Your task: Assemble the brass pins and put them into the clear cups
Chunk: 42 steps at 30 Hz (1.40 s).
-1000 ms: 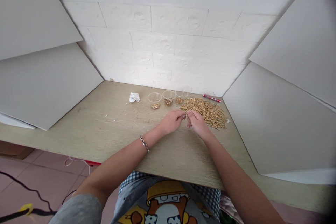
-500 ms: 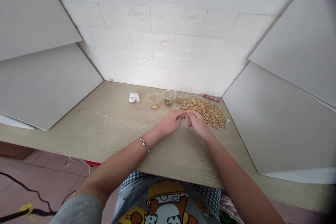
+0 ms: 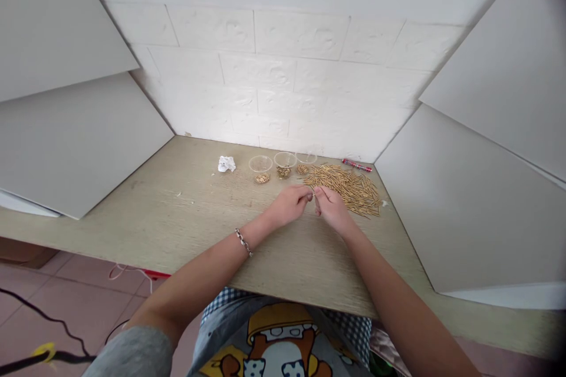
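Note:
My left hand point(image 3: 290, 205) and my right hand point(image 3: 332, 210) meet fingertip to fingertip above the table, just in front of a pile of thin gold-coloured rods point(image 3: 354, 189). Both are closed in a pinch. Whatever is between the fingertips is tiny and mostly covered by the fingers, so I cannot make out its kind. Behind my hands stand a left clear plastic cup point(image 3: 260, 164), a middle clear cup point(image 3: 285, 159) and a right clear cup point(image 3: 306, 158). Small gold-coloured parts point(image 3: 262, 178) show at their bottoms.
A crumpled white tissue point(image 3: 227, 164) lies left of the cups. At the back right, a red tube-shaped packet point(image 3: 356, 165) rests by the wall. Grey panels close in the table point(image 3: 186, 188) on the left and right. Small scraps dot the tabletop.
My right hand's fingers have shifted slightly at the pinch, while my left hand stays nearly still. The rods and cups look unchanged.

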Motion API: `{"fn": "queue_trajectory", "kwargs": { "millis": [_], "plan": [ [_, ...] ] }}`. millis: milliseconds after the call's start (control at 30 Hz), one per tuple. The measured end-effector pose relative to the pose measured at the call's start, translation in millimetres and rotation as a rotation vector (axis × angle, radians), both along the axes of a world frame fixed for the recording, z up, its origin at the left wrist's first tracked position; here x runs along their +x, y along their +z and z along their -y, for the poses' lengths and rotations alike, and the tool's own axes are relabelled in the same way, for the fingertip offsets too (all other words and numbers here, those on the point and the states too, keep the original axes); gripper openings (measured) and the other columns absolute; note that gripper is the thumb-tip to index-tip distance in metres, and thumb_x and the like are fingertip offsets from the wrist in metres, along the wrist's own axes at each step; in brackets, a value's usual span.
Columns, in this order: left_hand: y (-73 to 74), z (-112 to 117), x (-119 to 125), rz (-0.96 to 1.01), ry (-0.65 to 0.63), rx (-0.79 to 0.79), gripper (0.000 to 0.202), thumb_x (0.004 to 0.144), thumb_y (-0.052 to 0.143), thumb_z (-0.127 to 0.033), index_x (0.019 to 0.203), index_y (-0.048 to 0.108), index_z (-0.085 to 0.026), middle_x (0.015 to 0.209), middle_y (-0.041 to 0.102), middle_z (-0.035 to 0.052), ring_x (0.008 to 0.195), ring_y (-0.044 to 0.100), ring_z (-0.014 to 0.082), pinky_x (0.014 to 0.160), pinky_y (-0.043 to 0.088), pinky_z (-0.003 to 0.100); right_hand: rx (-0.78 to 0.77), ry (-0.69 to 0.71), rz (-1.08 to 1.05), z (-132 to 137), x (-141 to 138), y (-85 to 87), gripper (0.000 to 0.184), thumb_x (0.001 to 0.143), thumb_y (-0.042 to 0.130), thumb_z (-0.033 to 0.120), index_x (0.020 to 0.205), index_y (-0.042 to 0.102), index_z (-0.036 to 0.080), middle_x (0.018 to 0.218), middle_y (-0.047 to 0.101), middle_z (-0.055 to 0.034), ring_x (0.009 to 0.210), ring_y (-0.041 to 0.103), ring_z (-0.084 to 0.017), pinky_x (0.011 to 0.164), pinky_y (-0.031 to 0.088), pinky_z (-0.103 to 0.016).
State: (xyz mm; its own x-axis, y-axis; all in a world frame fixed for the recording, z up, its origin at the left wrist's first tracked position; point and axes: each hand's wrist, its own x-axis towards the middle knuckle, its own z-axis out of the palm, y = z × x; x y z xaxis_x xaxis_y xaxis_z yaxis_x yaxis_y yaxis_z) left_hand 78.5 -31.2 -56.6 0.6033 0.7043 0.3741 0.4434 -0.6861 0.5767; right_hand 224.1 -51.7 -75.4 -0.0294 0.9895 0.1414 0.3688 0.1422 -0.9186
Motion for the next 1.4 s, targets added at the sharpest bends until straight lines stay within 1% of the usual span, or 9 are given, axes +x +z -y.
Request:
{"fn": "queue_trajectory", "kwargs": {
  "millis": [167, 367, 567, 667, 800, 1000, 1100, 1233, 1400],
  "plan": [
    [1.1, 1.6, 0.2, -0.048, 0.014, 0.018, 0.019, 0.081, 0.039, -0.011, 0.074, 0.057, -0.014, 0.074, 0.059, 0.0037, 0.071, 0.052, 0.0131, 0.07, 0.042, 0.025, 0.0, -0.023, 0.066, 0.9, -2.1, 1.2, 0.036, 0.083, 0.032, 0.049, 0.06, 0.037, 0.022, 0.046, 0.039, 0.0044, 0.046, 0.041, -0.013, 0.051, 0.033, -0.027],
    [-2.2, 1.3, 0.9, -0.089, 0.032, 0.043, 0.02, 0.081, 0.038, -0.011, 0.075, 0.056, -0.014, 0.075, 0.059, 0.0049, 0.073, 0.052, 0.0144, 0.07, 0.042, 0.027, 0.044, -0.016, 0.121, 1.8, -4.0, 5.5, 0.032, 0.083, 0.034, 0.043, 0.059, 0.037, 0.023, 0.046, 0.041, 0.0031, 0.05, 0.041, -0.015, 0.053, 0.032, -0.028],
    [-2.6, 1.8, 1.7, -0.134, 0.037, 0.14, 0.021, 0.082, 0.035, -0.012, 0.076, 0.055, -0.013, 0.074, 0.057, 0.0064, 0.072, 0.051, 0.0153, 0.07, 0.041, 0.028, 0.033, -0.043, 0.169, 3.2, -4.8, 7.8, 0.029, 0.084, 0.032, 0.038, 0.06, 0.037, 0.022, 0.048, 0.042, 0.0032, 0.051, 0.043, -0.015, 0.056, 0.032, -0.029],
    [-3.2, 1.5, 2.0, -0.121, 0.048, 0.14, 0.02, 0.083, 0.036, -0.013, 0.076, 0.055, -0.013, 0.073, 0.057, 0.006, 0.071, 0.051, 0.0151, 0.069, 0.041, 0.027, 0.015, -0.042, 0.135, 2.7, -5.7, 4.5, 0.03, 0.085, 0.031, 0.04, 0.061, 0.038, 0.022, 0.047, 0.042, 0.0036, 0.049, 0.044, -0.015, 0.055, 0.033, -0.029],
    [-4.8, 1.1, 3.2, -0.066, 0.057, 0.078, 0.02, 0.082, 0.037, -0.011, 0.073, 0.054, -0.014, 0.073, 0.058, 0.0048, 0.071, 0.051, 0.0141, 0.068, 0.041, 0.026, 0.01, -0.05, 0.084, 1.7, -7.3, 1.0, 0.031, 0.085, 0.031, 0.042, 0.063, 0.038, 0.022, 0.046, 0.042, 0.0041, 0.047, 0.044, -0.014, 0.054, 0.034, -0.029],
    [-6.0, 1.6, 4.4, -0.028, 0.083, 0.025, 0.019, 0.081, 0.038, -0.011, 0.071, 0.055, -0.014, 0.073, 0.059, 0.0044, 0.071, 0.052, 0.0139, 0.069, 0.042, 0.026, 0.062, -0.066, 0.128, 2.2, -8.5, 4.3, 0.031, 0.084, 0.033, 0.043, 0.062, 0.04, 0.022, 0.048, 0.042, 0.0032, 0.049, 0.042, -0.015, 0.055, 0.032, -0.029],
    [-3.9, 1.6, 3.0, -0.012, 0.068, 0.012, 0.02, 0.081, 0.038, -0.012, 0.072, 0.056, -0.014, 0.073, 0.059, 0.0039, 0.071, 0.052, 0.0137, 0.069, 0.042, 0.026, 0.066, -0.059, 0.096, 3.1, -7.5, 5.9, 0.034, 0.083, 0.033, 0.049, 0.061, 0.039, 0.022, 0.049, 0.041, 0.0029, 0.051, 0.041, -0.014, 0.054, 0.032, -0.028],
    [0.3, 1.9, 0.9, -0.002, 0.043, -0.012, 0.02, 0.082, 0.038, -0.013, 0.073, 0.057, -0.014, 0.075, 0.06, 0.0033, 0.073, 0.053, 0.0132, 0.07, 0.042, 0.026, 0.075, -0.032, 0.013, 3.0, -4.4, 3.8, 0.042, 0.081, 0.033, 0.057, 0.058, 0.035, 0.022, 0.051, 0.037, 0.0034, 0.051, 0.04, -0.013, 0.053, 0.032, -0.027],
    [3.3, 2.5, 0.1, -0.01, 0.026, -0.04, 0.02, 0.081, 0.04, -0.013, 0.074, 0.058, -0.014, 0.077, 0.061, 0.0029, 0.074, 0.053, 0.013, 0.071, 0.042, 0.025, 0.051, -0.009, -0.029, 2.1, -1.6, 1.2, 0.044, 0.081, 0.032, 0.058, 0.058, 0.035, 0.021, 0.051, 0.036, 0.0036, 0.05, 0.038, -0.012, 0.052, 0.033, -0.026]
  ]
}}
